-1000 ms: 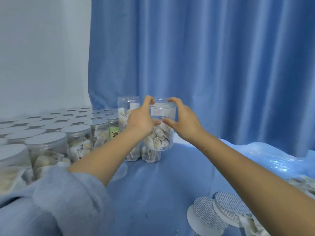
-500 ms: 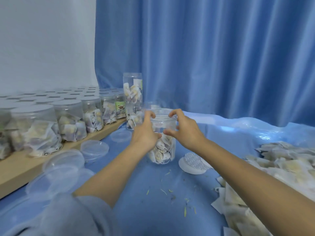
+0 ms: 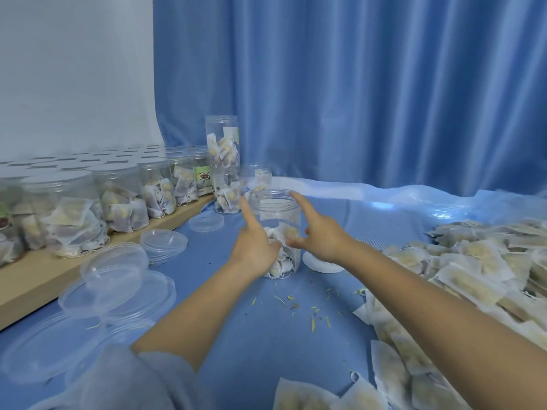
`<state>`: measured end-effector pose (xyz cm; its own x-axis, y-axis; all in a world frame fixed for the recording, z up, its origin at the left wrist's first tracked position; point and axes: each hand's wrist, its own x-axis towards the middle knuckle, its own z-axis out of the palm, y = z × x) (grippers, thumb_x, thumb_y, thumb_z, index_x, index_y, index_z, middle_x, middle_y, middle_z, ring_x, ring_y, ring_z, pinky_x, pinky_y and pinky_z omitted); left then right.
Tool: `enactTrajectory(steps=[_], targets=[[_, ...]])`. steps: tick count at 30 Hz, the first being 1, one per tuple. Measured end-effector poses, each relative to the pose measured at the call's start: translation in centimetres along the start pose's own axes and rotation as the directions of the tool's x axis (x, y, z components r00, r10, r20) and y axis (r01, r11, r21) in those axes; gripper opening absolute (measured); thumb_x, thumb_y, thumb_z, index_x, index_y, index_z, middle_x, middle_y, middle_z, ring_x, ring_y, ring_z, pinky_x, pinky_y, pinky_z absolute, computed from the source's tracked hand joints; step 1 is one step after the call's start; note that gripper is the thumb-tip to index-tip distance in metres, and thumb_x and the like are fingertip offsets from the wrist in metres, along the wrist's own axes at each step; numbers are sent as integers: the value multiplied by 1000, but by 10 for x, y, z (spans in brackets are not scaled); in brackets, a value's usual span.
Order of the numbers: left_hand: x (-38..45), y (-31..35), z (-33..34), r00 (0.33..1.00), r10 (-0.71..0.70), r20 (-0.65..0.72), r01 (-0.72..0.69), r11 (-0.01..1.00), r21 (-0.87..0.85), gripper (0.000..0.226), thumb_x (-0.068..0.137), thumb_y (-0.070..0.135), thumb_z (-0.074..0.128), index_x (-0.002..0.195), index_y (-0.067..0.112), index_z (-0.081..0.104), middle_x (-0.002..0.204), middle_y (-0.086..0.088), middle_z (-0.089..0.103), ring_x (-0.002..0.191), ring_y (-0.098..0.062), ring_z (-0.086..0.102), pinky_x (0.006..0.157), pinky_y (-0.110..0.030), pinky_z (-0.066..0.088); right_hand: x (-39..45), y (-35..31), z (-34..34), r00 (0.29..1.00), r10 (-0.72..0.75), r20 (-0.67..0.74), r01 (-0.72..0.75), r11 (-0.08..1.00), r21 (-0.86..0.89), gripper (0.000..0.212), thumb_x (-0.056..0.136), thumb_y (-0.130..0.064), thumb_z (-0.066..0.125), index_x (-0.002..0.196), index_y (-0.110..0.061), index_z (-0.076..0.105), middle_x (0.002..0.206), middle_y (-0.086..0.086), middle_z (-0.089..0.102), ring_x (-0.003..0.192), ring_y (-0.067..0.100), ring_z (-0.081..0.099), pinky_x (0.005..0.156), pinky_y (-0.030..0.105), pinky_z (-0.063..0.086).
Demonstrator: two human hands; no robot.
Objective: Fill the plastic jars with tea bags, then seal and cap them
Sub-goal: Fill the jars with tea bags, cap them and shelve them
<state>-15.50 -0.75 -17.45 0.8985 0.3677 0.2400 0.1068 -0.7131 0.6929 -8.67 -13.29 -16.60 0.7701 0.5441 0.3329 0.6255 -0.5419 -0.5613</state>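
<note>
- The left hand (image 3: 256, 245) and the right hand (image 3: 321, 239) flank an open plastic jar (image 3: 278, 229) that stands upright on the blue cloth (image 3: 266, 335); each has its index finger stretched up along the jar's side toward the rim and its thumb tip against the near wall. The other fingers look loosely spread, and whether they press the jar I cannot tell.
- Between the hands, the jar is uncapped and holds tea bags (image 3: 281, 253) only in its lower part.
- Just right of the right hand, partly hidden behind the wrist, lies a white seal disc (image 3: 321, 263).
- Further right spreads a big heap of loose tea bags (image 3: 473, 276), running down to the near edge.
- Below the hands, small bits of dried leaf (image 3: 310, 312) are scattered on the cloth.
- Left of the left hand lie clear plastic lids (image 3: 118, 276), some stacked.
- Beyond those, a wooden board (image 3: 44, 276) carries rows of filled, capped jars (image 3: 118, 199).
- Past the fingertips stand two stacked filled jars (image 3: 223, 161) and another jar (image 3: 257, 179) beside them, in front of a blue curtain (image 3: 355, 84).
</note>
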Motion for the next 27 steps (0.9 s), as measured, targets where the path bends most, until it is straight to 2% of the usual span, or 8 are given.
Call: enactTrajectory(steps=[3, 6, 8, 13, 16, 20, 24, 27], targets=[[-7, 1, -2, 994, -106, 17, 106, 994, -3, 77, 87, 19, 61, 142, 10, 8, 116, -19, 53, 99, -33, 57, 70, -33, 44, -15, -3, -2, 999, 33, 11, -32, 999, -18, 95, 81, -23, 72, 148, -33, 5, 111, 10, 50, 92, 25, 53, 76, 25, 35], [-20, 4, -8, 974, -138, 181, 131, 990, 49, 30, 84, 19, 62, 106, 8, 44, 104, -10, 52, 90, -28, 56, 71, -37, 52, -31, -8, -10, 997, 71, 32, -67, 991, -116, 67, 81, -27, 72, 137, -19, 36, 127, 13, 48, 103, 26, 56, 84, 27, 40], [-33, 7, -13, 950, -95, 297, 78, 995, 70, 11, 83, 16, 61, 85, 12, 51, 91, -6, 52, 82, -23, 53, 72, -35, 53, -44, -15, -17, 992, 67, 102, -55, 992, -114, 48, 82, -25, 71, 124, -14, 50, 115, 10, 58, 85, 19, 59, 77, 24, 47], [-71, 14, -26, 850, 36, 525, -100, 991, 94, 22, 75, 12, 68, 93, 20, 59, 93, -3, 58, 82, -17, 53, 71, -30, 48, -77, -37, -25, 939, 47, 342, 10, 986, -165, 23, 83, -26, 69, 103, -16, 65, 85, 2, 65, 58, 12, 60, 69, 26, 54], [-91, 16, -31, 718, 31, 696, -174, 975, 136, 32, 73, 15, 75, 101, 20, 59, 94, 1, 55, 79, -10, 53, 70, -24, 48, -93, -49, -23, 888, 25, 460, 106, 961, -256, 17, 86, -25, 65, 100, -15, 70, 86, 1, 68, 58, 7, 60, 66, 19, 51], [-110, 16, -28, 654, -1, 756, -310, 912, 269, 40, 68, 27, 81, 101, 26, 58, 92, 8, 55, 72, -9, 52, 65, -18, 43, -111, -58, -16, 806, 74, 587, 120, 951, -285, 30, 83, -27, 70, 108, -13, 65, 98, 8, 69, 56, 4, 58, 60, 15, 48], [-116, 6, -15, 687, 15, 727, -374, 865, 336, 36, 72, 22, 79, 103, 23, 62, 101, 0, 62, 77, -16, 57, 70, -24, 44, -124, -54, -7, 741, 167, 650, 65, 946, -317, 46, 75, -32, 77, 113, -19, 54, 106, 8, 69, 73, 17, 63, 73, 23, 51], [-111, -1, -6, 780, 76, 621, -334, 889, 312, 25, 79, 18, 71, 103, 17, 65, 92, -1, 60, 73, -15, 55, 70, -23, 45, -129, -45, 1, 812, 135, 567, 98, 928, -361, 50, 72, -33, 79, 110, -20, 49, 108, 3, 66, 92, 20, 64, 82, 32, 50]])
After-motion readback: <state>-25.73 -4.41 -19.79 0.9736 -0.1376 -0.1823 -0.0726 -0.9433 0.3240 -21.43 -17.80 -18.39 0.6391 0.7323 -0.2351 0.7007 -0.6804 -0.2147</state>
